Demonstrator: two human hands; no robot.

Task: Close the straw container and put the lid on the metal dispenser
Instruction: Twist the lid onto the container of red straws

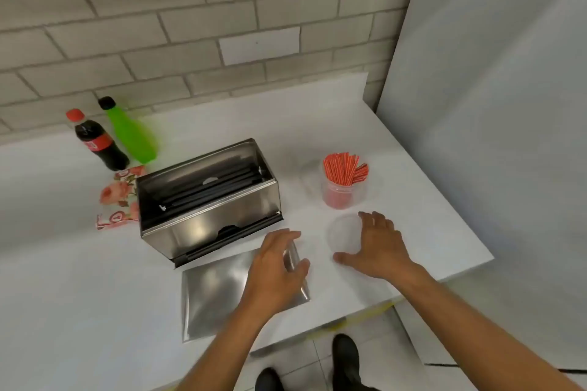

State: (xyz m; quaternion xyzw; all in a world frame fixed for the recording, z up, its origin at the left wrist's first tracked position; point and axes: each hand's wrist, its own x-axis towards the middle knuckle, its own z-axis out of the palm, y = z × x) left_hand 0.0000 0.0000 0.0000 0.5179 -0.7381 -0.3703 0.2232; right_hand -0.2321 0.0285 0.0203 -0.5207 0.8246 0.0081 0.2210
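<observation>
An open metal dispenser (209,200) with black straws inside stands mid-counter. Its flat metal lid (216,295) lies on the counter in front of it. My left hand (276,270) rests over the lid's right end, fingers curled at its edge. To the right, a clear plastic jar (344,190) of red-striped straws stands open. Its round clear lid (344,233) lies flat just in front of the jar. My right hand (378,244) is spread over that lid's right side, fingers apart, touching or just above it.
A cola bottle (95,140) and a green bottle (131,132) stand at the back left, with floral napkins (119,197) beside the dispenser. The white counter (428,216) ends at the right and front edges; a brick wall rises behind.
</observation>
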